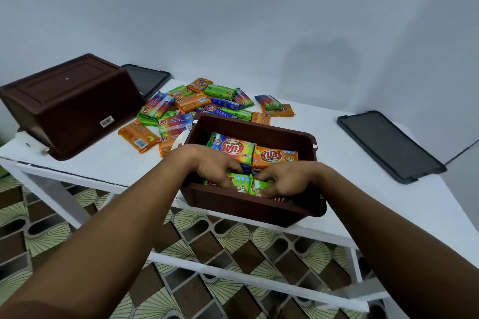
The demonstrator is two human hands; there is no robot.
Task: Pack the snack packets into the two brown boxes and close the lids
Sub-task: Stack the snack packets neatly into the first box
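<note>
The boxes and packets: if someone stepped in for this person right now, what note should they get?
Left hand and right hand: both inside the open box at the table's near edge, fingers on the green packets at its near side.
Done: that box holds several packets, in at least two rows.
Left: a pile of loose packets lies behind it. The second box sits upside down at the left, unfilled. One dark lid lies flat at the right, the other behind the upturned box. Neither lid is on.
</note>
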